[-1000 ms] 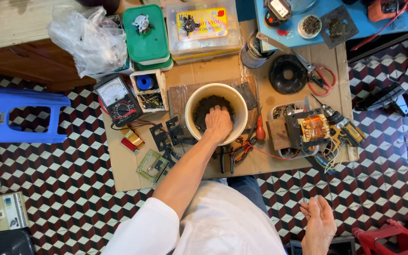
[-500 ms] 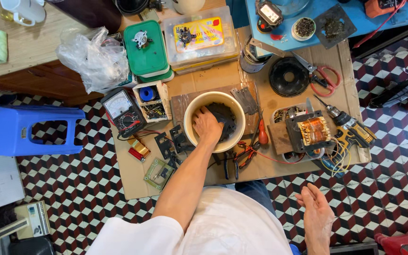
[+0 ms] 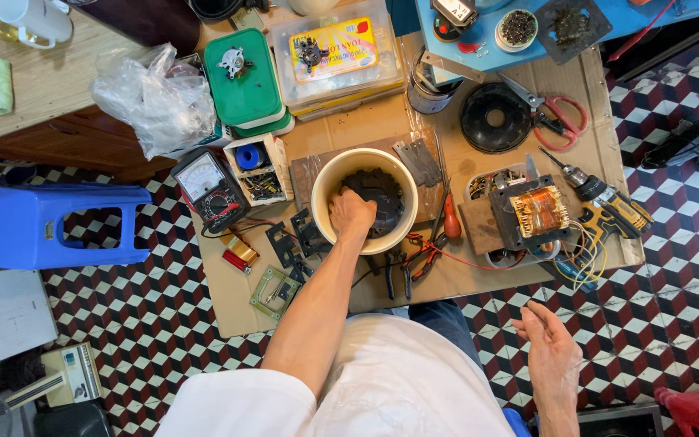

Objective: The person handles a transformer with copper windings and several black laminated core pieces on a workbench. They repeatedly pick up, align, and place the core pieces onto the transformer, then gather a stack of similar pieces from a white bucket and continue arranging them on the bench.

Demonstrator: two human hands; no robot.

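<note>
One cream bucket (image 3: 323, 182), one blue stool (image 3: 50, 222), one cordless drill (image 3: 608, 206), one multimeter (image 3: 208, 188), two hands.

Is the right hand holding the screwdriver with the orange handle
No, the right hand hangs open and empty over the floor, while the orange-handled screwdriver lies on the cardboard beside the cream bucket.

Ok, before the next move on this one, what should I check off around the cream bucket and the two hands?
1. Left hand inside the cream bucket: ok.
2. Left hand gripping the black part in the bucket: cannot tell, fingers hidden.
3. Right hand free: ok, open, holding nothing, off the cardboard.
4. Bucket upright on the cardboard: ok.
5. Space beside the bucket: not ok; a red-handled screwdriver and pliers lie close.
</note>
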